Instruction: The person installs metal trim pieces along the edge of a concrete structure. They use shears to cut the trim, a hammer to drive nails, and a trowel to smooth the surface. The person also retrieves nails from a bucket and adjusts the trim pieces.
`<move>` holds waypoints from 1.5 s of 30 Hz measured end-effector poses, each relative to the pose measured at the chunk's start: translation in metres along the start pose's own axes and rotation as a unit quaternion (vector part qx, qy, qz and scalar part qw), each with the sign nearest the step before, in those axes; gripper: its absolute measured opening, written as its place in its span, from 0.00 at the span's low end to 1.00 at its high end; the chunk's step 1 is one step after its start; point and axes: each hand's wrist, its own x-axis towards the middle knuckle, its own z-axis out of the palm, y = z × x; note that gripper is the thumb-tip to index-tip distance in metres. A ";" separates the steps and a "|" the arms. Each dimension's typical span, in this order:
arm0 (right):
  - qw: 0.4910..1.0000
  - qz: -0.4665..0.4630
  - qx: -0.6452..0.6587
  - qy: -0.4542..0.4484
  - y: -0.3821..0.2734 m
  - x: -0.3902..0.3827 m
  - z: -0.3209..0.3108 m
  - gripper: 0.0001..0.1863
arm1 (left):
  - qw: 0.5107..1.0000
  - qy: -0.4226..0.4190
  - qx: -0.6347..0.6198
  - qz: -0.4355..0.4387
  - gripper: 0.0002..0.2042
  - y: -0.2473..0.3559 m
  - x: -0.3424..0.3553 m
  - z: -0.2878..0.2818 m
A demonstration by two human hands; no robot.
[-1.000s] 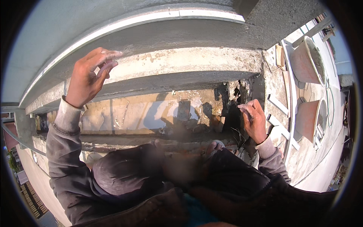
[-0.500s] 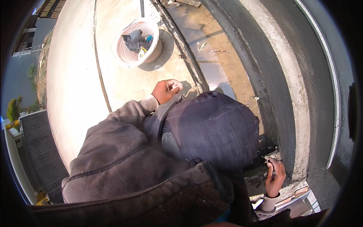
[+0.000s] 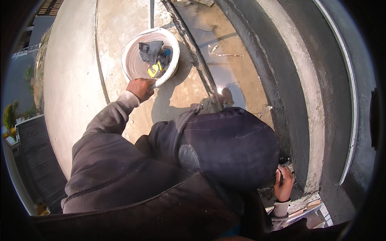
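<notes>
My left hand (image 3: 140, 89) is closed on the near rim of a pale round bucket (image 3: 134, 60). Inside the bucket lie a crumpled black plastic bag (image 3: 150, 51), a yellow tape measure (image 3: 154, 70) and a small blue item (image 3: 167, 52). Low on the right, past my dark-trousered knee (image 3: 229, 144), my right hand (image 3: 284, 184) is down by the foot of the rendered wall. Its fingers are curled together beside dark rubble. Whatever they hold, if anything, cannot be made out.
Rendered concrete ledges (image 3: 293, 64) curve along the right side. Between them and the pale concrete slab (image 3: 72, 80) runs a wet, muddy channel (image 3: 225, 44) with a thin stick (image 3: 227, 55) in it. A grey bar (image 3: 150, 14) stands behind the bucket.
My left hand has moved from beside my knee, forward and left, onto the bucket rim. The bucket appears slightly nearer. My right hand has shifted a little left, closer to the knee.
</notes>
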 end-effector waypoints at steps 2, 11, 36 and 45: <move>1.000 0.005 0.013 -0.003 0.003 0.006 0.004 0.10 | 0.997 0.007 -0.006 0.076 0.21 0.015 -0.023 0.006; 0.998 -0.035 0.026 -0.045 0.007 0.026 0.006 0.09 | 0.940 0.336 -0.038 0.039 0.19 0.049 0.012 0.011; 1.000 0.002 0.004 -0.021 0.021 0.016 0.011 0.11 | 0.969 -0.182 0.131 -0.104 0.35 0.018 0.007 -0.059; 0.999 0.003 0.012 -0.042 0.021 0.028 0.010 0.10 | 0.987 -0.127 0.031 -0.094 0.21 -0.003 0.012 -0.075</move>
